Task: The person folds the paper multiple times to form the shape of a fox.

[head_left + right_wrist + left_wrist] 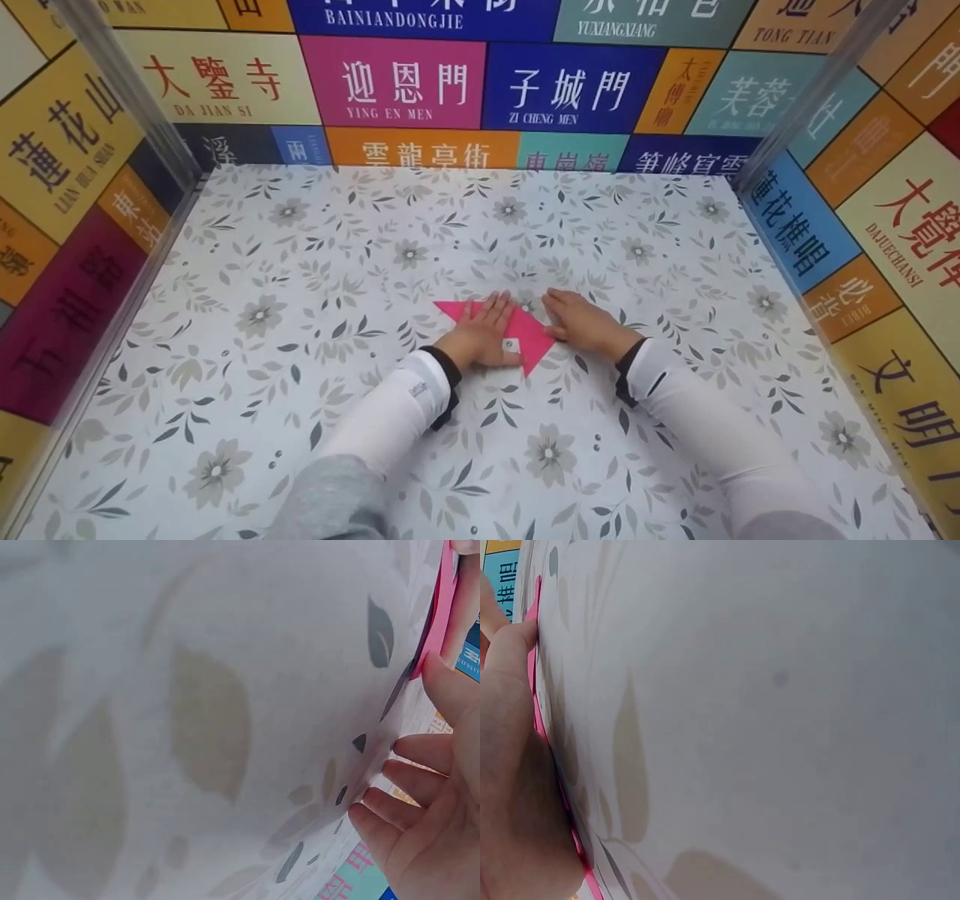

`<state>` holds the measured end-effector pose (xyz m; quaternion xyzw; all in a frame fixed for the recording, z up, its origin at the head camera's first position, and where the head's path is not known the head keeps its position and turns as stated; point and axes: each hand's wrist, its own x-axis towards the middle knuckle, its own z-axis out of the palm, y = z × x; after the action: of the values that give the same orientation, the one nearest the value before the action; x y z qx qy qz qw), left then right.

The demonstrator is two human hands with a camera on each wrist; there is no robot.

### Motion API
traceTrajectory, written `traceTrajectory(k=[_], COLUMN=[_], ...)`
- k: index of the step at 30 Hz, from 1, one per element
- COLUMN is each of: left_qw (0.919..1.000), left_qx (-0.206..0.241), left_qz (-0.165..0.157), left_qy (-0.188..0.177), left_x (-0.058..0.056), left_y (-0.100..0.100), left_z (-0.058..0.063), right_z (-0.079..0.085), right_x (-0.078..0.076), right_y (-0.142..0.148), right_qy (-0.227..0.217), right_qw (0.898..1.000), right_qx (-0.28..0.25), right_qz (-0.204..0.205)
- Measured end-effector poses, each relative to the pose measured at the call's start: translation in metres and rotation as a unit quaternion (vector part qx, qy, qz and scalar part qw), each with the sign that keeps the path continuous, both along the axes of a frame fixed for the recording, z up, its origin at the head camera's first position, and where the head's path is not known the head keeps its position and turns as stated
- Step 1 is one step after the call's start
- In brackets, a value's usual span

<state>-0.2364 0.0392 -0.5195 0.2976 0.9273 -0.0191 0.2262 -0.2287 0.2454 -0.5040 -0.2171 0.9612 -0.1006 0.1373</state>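
A folded pink sheet of paper (531,335) lies flat on the table, with pointed corners at its upper left and bottom. My left hand (484,330) rests on it, fingers spread and pressing it down. Between that hand's thumb and index finger shows a small white label (511,345) with a dark mark. To the right, my right hand (583,321) touches the paper's right corner with its thumb. In the right wrist view, the other fingertips (367,802) meet the tabletop beside the pink paper (439,615). The left wrist view shows the pink edge (535,675) under the left hand.
A white cloth with grey flowers and leaves covers the table (360,450). Colourful panels with Chinese lettering (405,82) stand behind and at both sides, with clear corner posts (810,90) at the back left and right.
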Motion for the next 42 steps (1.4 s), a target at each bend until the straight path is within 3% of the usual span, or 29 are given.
traceTrajectory(k=[6, 12, 27, 42], left_qw=[1.0000, 1.0000, 0.9998, 0.9995], left_qx=[-0.002, 0.002, 0.013, 0.010], left_qz=[-0.005, -0.003, -0.006, -0.007], left_qy=[0.004, 0.005, 0.017, 0.030], left_x=[0.000, 0.001, 0.002, 0.006], left_y=[0.001, -0.001, -0.003, -0.003], left_z=[0.002, 0.000, -0.001, 0.003], right_z=[0.003, 0.003, 0.004, -0.004], right_x=[0.000, 0.000, -0.003, -0.019], right_y=[-0.010, -0.021, -0.033, -0.031], right_qy=[0.061, 0.088, 0.063, 0.058], right_qw=[0.997, 0.992, 0.988, 0.990], right_qx=[-0.031, -0.068, -0.065, -0.078], right_qz=[0.036, 0.063, 0.121, 0.098])
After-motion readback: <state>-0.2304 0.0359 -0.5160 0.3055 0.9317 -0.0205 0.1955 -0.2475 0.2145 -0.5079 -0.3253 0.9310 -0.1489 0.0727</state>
